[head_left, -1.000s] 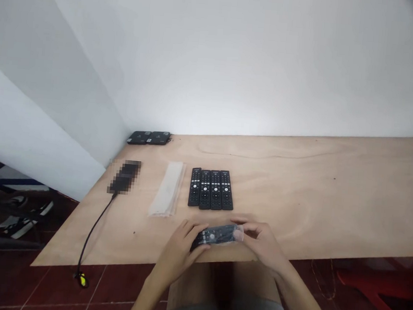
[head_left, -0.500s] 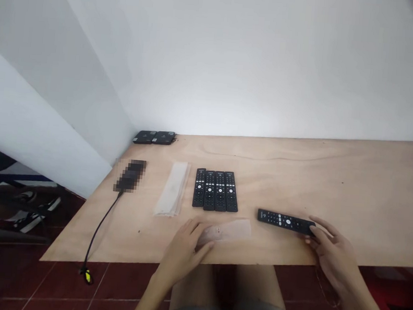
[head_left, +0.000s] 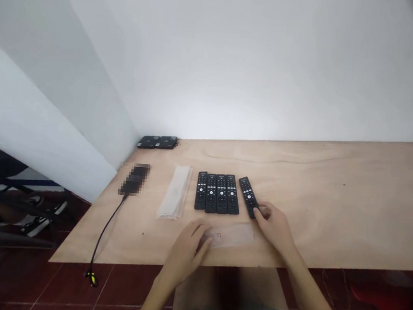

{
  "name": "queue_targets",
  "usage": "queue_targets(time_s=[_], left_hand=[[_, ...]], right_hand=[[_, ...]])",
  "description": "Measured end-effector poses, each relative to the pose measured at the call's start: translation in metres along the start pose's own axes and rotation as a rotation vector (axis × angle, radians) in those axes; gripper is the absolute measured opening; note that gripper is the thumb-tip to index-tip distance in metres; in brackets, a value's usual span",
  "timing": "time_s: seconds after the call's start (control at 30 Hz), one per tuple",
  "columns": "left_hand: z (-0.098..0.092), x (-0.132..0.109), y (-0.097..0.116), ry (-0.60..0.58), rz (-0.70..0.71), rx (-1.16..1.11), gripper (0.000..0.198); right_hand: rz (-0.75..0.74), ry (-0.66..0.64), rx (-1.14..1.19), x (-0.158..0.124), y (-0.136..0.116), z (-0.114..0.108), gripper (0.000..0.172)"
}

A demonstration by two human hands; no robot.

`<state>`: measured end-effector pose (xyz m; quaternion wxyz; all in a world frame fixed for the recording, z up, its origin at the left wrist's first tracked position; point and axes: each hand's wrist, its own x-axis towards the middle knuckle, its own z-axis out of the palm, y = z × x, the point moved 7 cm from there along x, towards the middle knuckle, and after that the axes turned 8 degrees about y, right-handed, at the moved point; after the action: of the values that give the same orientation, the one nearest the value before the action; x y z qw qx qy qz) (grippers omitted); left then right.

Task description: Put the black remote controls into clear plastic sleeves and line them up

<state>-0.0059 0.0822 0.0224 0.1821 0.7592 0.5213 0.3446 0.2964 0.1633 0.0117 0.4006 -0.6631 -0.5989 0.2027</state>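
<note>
A black remote control [head_left: 249, 196] is gripped at its near end by my right hand [head_left: 273, 223], thumb on top. It lies slightly tilted, just right of a row of several black remote controls [head_left: 221, 193] placed side by side. Below that row, a clear plastic sleeve [head_left: 233, 235] lies flat near the table's front edge. My left hand [head_left: 187, 250] rests over the sleeve's left end, fingers stretched out and thumb apart from them. A stack of clear plastic sleeves [head_left: 175, 191] sits to the left of the row.
Two black boxes [head_left: 157, 142] stand at the table's back left corner against the wall. A blurred-out dark object [head_left: 135, 180] lies at left, its cable [head_left: 102, 232] hanging over the front edge of the wooden table [head_left: 349, 211].
My right hand has carried the remote control leftward and turned it from nearly sideways to nearly upright, beside the row. My left hand stays on the sleeve.
</note>
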Motion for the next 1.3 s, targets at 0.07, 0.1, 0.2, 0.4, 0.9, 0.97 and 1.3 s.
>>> queue_targets(time_s=[0.07, 0.1, 0.2, 0.4, 0.9, 0.97, 1.3], left_hand=[[0.002, -0.001, 0.000, -0.019, 0.002, 0.008, 0.031], [0.003, -0.001, 0.000, -0.029, 0.001, 0.012, 0.031], [0.003, 0.000, 0.000, -0.047, -0.007, 0.017, 0.032], [0.004, 0.001, 0.001, -0.046, -0.011, 0.031, 0.031], [-0.017, 0.003, -0.033, 0.073, -0.300, -0.210, 0.022], [-0.020, 0.001, -0.037, 0.137, -0.361, -0.307, 0.029], [-0.022, -0.008, -0.050, 0.309, -0.455, -0.573, 0.037]], right_hand=[[-0.027, -0.015, -0.013, 0.003, -0.010, 0.010, 0.026], [-0.043, -0.019, -0.017, 0.003, -0.014, 0.013, 0.025], [-0.083, 0.013, -0.021, -0.003, -0.027, 0.013, 0.028], [-0.457, -0.064, -0.023, -0.058, -0.064, 0.025, 0.021], [-0.353, -0.168, -0.059, -0.076, 0.002, 0.004, 0.034], [-0.288, -0.127, -0.033, -0.075, 0.009, 0.000, 0.047], [-0.046, -0.179, 0.207, -0.069, 0.005, 0.006, 0.023]])
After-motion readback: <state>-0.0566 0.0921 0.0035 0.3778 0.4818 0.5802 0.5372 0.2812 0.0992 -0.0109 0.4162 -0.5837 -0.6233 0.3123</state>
